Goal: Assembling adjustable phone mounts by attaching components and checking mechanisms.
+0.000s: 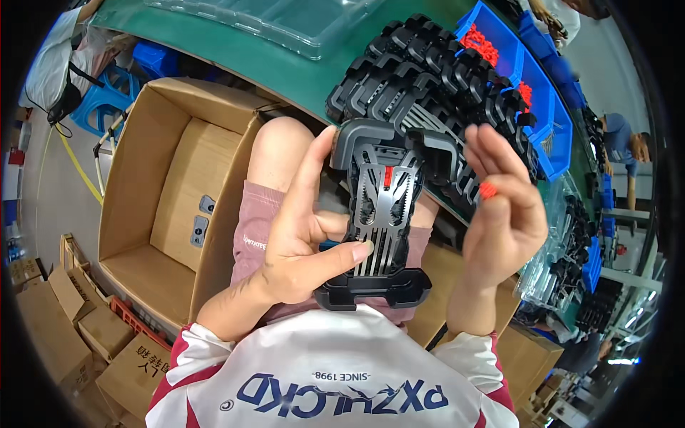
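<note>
My left hand (289,271) is closed around a black and silver phone holder (383,203), thumb on its lower face and fingers along its left side. The holder stands lengthwise above my lap, with black corner clamps at both ends and a red piece set in its slotted metal plate. To its right, my right hand (510,228) pinches a small red plastic part (487,190) between thumb and forefinger, apart from the holder. Beyond both hands, several similar phone holders (421,75) lie in overlapping rows on the green table (214,32).
Blue bins (560,153) at the far right hold red parts (479,46). A clear plastic tray (307,43) lies on the table. An open carton (135,153) stands left of my knees, with two grey pieces (199,230) inside. A blue stool (100,96) and other people (619,135) are farther off.
</note>
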The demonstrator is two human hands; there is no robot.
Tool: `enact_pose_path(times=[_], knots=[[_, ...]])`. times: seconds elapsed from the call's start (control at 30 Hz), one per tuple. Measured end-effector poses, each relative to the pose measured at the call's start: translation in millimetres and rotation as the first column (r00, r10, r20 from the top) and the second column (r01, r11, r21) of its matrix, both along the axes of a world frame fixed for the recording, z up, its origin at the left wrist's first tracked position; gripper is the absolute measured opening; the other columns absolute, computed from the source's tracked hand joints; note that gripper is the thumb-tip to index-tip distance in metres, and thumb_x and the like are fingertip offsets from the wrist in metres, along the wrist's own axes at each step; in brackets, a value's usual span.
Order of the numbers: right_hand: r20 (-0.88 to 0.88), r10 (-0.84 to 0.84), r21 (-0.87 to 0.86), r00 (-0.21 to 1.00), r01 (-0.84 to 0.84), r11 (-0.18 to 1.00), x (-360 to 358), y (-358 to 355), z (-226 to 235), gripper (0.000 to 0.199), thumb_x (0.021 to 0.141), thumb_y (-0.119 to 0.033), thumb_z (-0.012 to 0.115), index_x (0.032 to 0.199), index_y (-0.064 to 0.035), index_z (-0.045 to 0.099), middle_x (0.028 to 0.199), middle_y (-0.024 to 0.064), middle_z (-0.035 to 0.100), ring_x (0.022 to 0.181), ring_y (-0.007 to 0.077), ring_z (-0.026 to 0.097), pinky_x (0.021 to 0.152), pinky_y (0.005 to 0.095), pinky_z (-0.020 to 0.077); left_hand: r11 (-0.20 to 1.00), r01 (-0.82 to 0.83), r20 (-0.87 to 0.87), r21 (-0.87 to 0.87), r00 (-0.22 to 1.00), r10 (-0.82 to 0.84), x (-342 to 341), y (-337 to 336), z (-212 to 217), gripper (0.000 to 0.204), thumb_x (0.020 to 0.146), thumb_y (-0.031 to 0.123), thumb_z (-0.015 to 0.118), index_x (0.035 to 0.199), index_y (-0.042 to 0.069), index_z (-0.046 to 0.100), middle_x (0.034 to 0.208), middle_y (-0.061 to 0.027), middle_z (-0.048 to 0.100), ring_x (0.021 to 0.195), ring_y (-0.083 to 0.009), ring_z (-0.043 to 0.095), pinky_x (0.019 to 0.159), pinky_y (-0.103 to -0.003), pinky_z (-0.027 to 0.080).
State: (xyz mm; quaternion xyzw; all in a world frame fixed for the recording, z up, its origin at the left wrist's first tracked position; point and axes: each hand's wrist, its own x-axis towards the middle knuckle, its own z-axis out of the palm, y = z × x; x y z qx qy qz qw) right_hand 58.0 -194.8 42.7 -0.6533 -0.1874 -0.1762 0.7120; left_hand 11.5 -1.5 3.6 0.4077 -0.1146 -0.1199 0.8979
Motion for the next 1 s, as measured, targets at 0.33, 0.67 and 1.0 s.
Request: enact_pose_path(times=[0.33, 0.67, 1.0], knots=[[0.315, 0.099, -0.558, 0.944, 0.100, 0.824, -8.5, 18.0, 11.0, 0.012, 0.072, -0.016, 0.072, 0.078, -0.0081, 0.067, 0.126, 0.0241, 0.052, 0.128, 0.0423, 0.039, 0.104, 0.0492, 0.0370, 0.999, -0.014, -0.066, 0.042, 0.998, 0.017, -8.1, 0.3, 12.6, 0.097, 0.075, -0.016, 0.050, 0.148, 0.009, -0.009, 0.133, -0.0230, 0.044, 0.070, -0.0155, 0.063, 0.058, -0.018, 0.046], [0.424, 0.243, -0.740, 0.873, 0.179, 0.648, -9.0, 19.7, 12.8, 0.011, 0.067, -0.025, 0.075, 0.072, -0.0166, 0.071, 0.127, 0.0182, 0.054, 0.132, 0.0433, 0.031, 0.109, 0.0502, 0.0305, 0.998, -0.036, 0.058, 0.052, 0.998, 0.033, -10.9, -2.8, 2.8, 0.095, 0.074, -0.016, 0.051, 0.147, 0.004, -0.006, 0.152, -0.0197, 0.013, 0.072, -0.0143, 0.063, 0.059, -0.019, 0.047], [0.374, 0.208, -0.802, 0.904, 0.201, 0.563, -12.4, 24.5, 28.7, 0.011, 0.067, -0.025, 0.074, 0.073, -0.0154, 0.072, 0.126, 0.0172, 0.055, 0.132, 0.0441, 0.032, 0.109, 0.0505, 0.0291, 0.992, -0.043, 0.119, 0.116, 0.992, 0.030, -11.0, -0.4, 1.4, 0.093, 0.073, -0.016, 0.051, 0.147, 0.002, -0.004, 0.153, -0.0185, 0.009, 0.068, -0.0126, 0.060, 0.056, -0.019, 0.045]])
